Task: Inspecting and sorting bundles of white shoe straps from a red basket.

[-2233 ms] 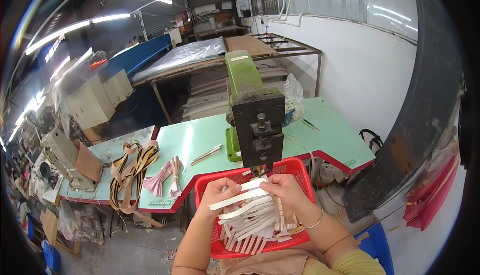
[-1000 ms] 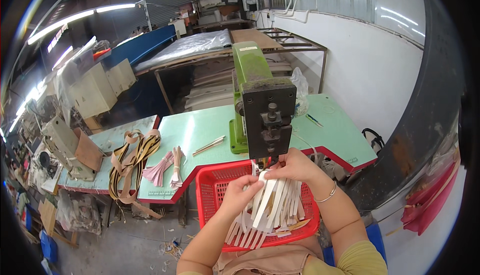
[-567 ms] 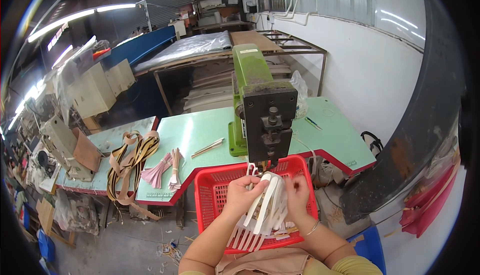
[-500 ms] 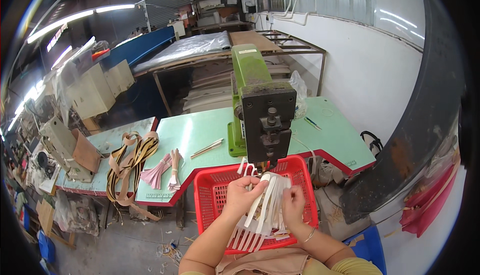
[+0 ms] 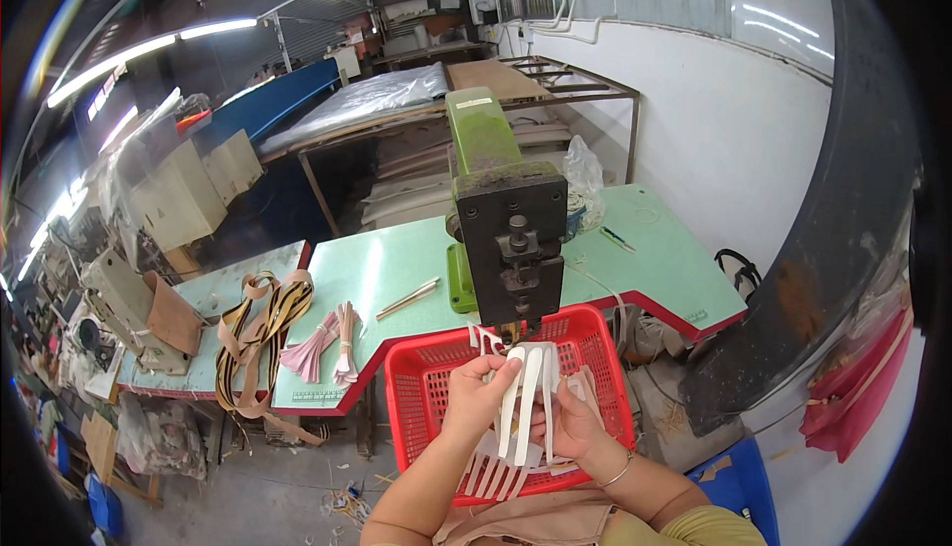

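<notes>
Between my hands, over a red plastic basket [image 5: 409,377], hangs a bunch of long white strips [image 5: 522,407] with rounded upper ends. My left hand [image 5: 478,387] pinches their upper ends between thumb and fingers. On the other side my right hand [image 5: 577,425] is turned palm inward, its curled fingers partly hidden behind the strips and its thumb at their edge. Below, a white comb-like piece with several prongs [image 5: 493,477] lies at the basket's near side. Just beyond my hands stands a green machine with a black head [image 5: 511,239], its lower tip above the basket.
The green tabletop [image 5: 397,278] carries pink strip bundles [image 5: 312,348], thin sticks [image 5: 409,298], a pen [image 5: 617,240] and a clear plastic bag [image 5: 585,174]. Striped straps [image 5: 253,333] hang over its left part, near a sewing machine [image 5: 134,298]. A blue bin [image 5: 736,482] sits at the right.
The white strips have spread apart and turned more upright. My right hand has turned from a closed, knuckles-out pose to palm inward against them. My left hand keeps its pinch.
</notes>
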### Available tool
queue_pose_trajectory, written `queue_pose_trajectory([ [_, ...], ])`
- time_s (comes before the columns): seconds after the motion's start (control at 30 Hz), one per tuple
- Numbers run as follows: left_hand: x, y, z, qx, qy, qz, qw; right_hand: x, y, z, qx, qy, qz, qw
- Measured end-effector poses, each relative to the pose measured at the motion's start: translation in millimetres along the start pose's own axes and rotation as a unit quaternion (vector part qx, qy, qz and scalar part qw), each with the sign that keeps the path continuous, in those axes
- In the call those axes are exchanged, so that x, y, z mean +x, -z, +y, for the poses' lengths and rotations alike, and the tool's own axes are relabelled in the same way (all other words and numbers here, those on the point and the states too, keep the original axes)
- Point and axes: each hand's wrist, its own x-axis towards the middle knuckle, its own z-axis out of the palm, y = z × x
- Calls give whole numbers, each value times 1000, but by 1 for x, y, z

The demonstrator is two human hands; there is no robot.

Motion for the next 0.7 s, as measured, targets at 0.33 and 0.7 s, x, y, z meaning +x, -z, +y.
queue_pose_trajectory([
  [0.33, -3, -9, -21, -60, -50, 72, 994, -9, -48, 1, -303, 196, 232, 903],
  [0.7, -5, -12, -12, -178, 17, 18, 984, -15, -65, -10, -393, 194, 239, 866],
])
